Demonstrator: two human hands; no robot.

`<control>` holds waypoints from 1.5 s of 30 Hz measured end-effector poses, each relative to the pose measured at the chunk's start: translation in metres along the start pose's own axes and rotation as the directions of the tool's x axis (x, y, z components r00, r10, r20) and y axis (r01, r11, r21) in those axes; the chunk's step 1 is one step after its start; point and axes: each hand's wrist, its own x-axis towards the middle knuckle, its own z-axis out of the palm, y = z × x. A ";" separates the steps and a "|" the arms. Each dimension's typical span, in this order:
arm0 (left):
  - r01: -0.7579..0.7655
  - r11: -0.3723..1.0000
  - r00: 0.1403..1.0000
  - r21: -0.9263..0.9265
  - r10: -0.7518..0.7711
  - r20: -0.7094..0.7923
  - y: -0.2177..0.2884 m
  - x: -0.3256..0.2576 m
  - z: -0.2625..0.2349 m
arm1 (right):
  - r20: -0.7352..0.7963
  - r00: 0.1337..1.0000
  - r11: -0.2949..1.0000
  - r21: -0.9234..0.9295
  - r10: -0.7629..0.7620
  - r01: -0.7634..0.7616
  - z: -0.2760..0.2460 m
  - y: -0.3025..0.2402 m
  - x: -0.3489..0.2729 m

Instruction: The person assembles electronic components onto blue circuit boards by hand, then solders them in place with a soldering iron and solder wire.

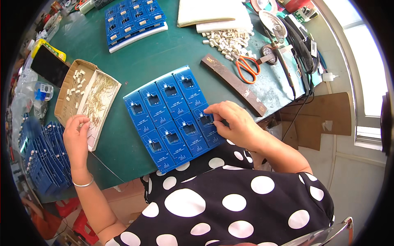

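Note:
A panel of blue circuit boards [180, 111], joined in two rows with dark cutouts, lies on the green table before me. My right hand [234, 122] is at its right side, the index fingertip on the board beside a cutout and the thumb apart from it; nothing shows between them. At the left, my left hand [77, 128] is over the near end of a cardboard tray [62, 107], fingers and thumb drawn together; what they hold, if anything, cannot be made out. In the tray lie small white connectors [75, 84] and, in a white compartment, many thin metal pins [97, 96].
A dark metal bar [234, 84] lies right of the panel, near orange-handled scissors [247, 69] and a heap of white connectors [228, 41]. A soldering iron [286, 69] rests at the right. More blue panels stand at the back [135, 20] and lower left [47, 153].

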 end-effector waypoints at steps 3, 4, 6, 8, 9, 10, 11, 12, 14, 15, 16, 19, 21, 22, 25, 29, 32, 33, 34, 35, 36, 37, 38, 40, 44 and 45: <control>0.085 0.984 0.996 -0.158 -0.084 0.014 -0.008 -0.002 0.003 | 0.023 0.999 0.999 -0.044 -0.026 0.027 -0.001 -0.001 0.002; 0.227 0.935 0.974 -0.271 -0.221 0.055 -0.008 -0.002 0.003 | 0.038 0.998 0.997 -0.060 -0.042 0.044 -0.002 -0.002 0.002; 0.272 0.916 0.962 -0.296 -0.265 0.066 -0.007 -0.003 0.003 | 0.062 0.995 0.988 -0.131 -0.079 0.087 -0.004 -0.007 0.005; 0.316 0.893 0.948 -0.320 -0.307 0.078 -0.001 -0.003 0.001 | 0.088 0.989 0.971 -0.199 -0.116 0.131 -0.005 -0.010 0.007; 0.293 0.901 0.955 -0.322 -0.292 0.052 0.005 -0.004 0.000 | 0.089 0.988 0.968 -0.209 -0.125 0.141 -0.005 -0.010 0.008; 0.269 0.908 0.961 -0.323 -0.276 0.025 0.008 -0.004 0.000 | 0.091 0.987 0.964 -0.219 -0.134 0.151 -0.006 -0.010 0.008; 0.269 0.907 0.961 -0.323 -0.276 0.025 0.010 -0.005 -0.001 | 0.091 0.987 0.964 -0.220 -0.135 0.152 -0.005 -0.009 0.008; 0.317 0.867 0.946 -0.385 -0.318 0.064 0.010 -0.006 -0.001 | 0.088 0.990 0.974 -0.189 -0.113 0.127 -0.005 -0.007 0.008; 0.366 0.819 0.928 -0.443 -0.358 0.105 0.009 -0.007 0.000 | 0.088 0.992 0.982 -0.157 -0.091 0.104 -0.005 -0.008 0.009; 0.366 0.775 0.926 -0.515 -0.357 0.122 0.006 -0.007 0.001 | 0.112 0.985 0.964 -0.217 -0.130 0.152 -0.007 -0.010 0.010; 0.366 0.725 0.925 -0.584 -0.355 0.138 0.002 -0.007 0.003 | 0.138 0.976 0.941 -0.274 -0.167 0.200 -0.008 -0.013 0.011; 0.395 0.652 0.913 -0.647 -0.355 0.199 -0.007 -0.007 0.002 | 0.218 0.951 0.916 -0.291 -0.218 0.277 -0.009 -0.017 0.010; 0.395 0.621 0.911 -0.677 -0.362 0.199 -0.012 -0.007 0.005 | 0.184 0.956 0.925 -0.264 -0.230 0.273 -0.009 -0.012 0.010; 0.390 0.587 0.910 -0.709 -0.362 0.201 -0.014 -0.008 0.006 | 0.148 0.961 0.933 -0.242 -0.234 0.265 -0.009 -0.008 0.009; 0.385 0.482 0.895 -0.787 -0.401 0.193 -0.013 -0.008 0.008 | 0.077 0.965 0.949 -0.175 -0.251 0.261 -0.003 0.006 0.000; 0.394 0.481 0.889 -0.783 -0.415 0.193 -0.007 -0.008 0.003 | -0.097 0.931 0.912 -0.256 -0.353 0.319 0.013 0.014 -0.013; 0.384 0.576 0.892 -0.722 -0.432 0.131 0.017 -0.013 -0.003 | -0.132 0.923 0.894 -0.329 -0.361 0.303 0.012 0.012 -0.015; 0.386 0.574 0.894 -0.722 -0.426 0.139 0.035 -0.014 -0.001 | -0.134 0.926 0.896 -0.332 -0.353 0.294 0.014 0.012 -0.019; 0.367 0.535 0.916 -0.761 -0.352 0.194 0.061 -0.019 -0.002 | -0.152 0.940 0.917 -0.313 -0.305 0.247 0.016 0.011 -0.025; 0.352 0.494 0.930 -0.795 -0.278 0.239 0.085 -0.027 -0.002 | -0.167 0.951 0.935 -0.289 -0.262 0.207 0.017 0.010 -0.027; 0.346 0.454 0.938 -0.821 -0.183 0.295 0.108 -0.037 0.003 | -0.167 0.949 0.935 -0.282 -0.268 0.215 0.015 0.010 -0.027; 0.344 0.413 0.936 -0.843 -0.086 0.340 0.127 -0.045 0.009 | -0.160 0.956 0.932 -0.309 -0.247 0.189 0.012 0.011 -0.027; 0.366 0.430 0.916 -0.825 -0.011 0.400 0.142 -0.051 0.014 | -0.155 0.961 0.927 -0.336 -0.228 0.166 0.011 0.009 -0.025; 0.444 0.370 0.862 -0.816 0.071 0.501 0.162 -0.060 0.027 | -0.167 0.959 0.933 -0.316 -0.230 0.169 0.011 -0.001 -0.019; 0.509 0.338 0.815 -0.792 0.107 0.569 0.179 -0.063 0.048 | -0.201 0.974 0.994 -0.057 -0.106 0.097 0.019 -0.023 -0.006; 0.489 0.371 0.819 -0.789 0.115 0.562 0.181 -0.063 0.049 | -0.176 0.982 0.992 0.093 -0.067 0.084 0.021 -0.027 -0.003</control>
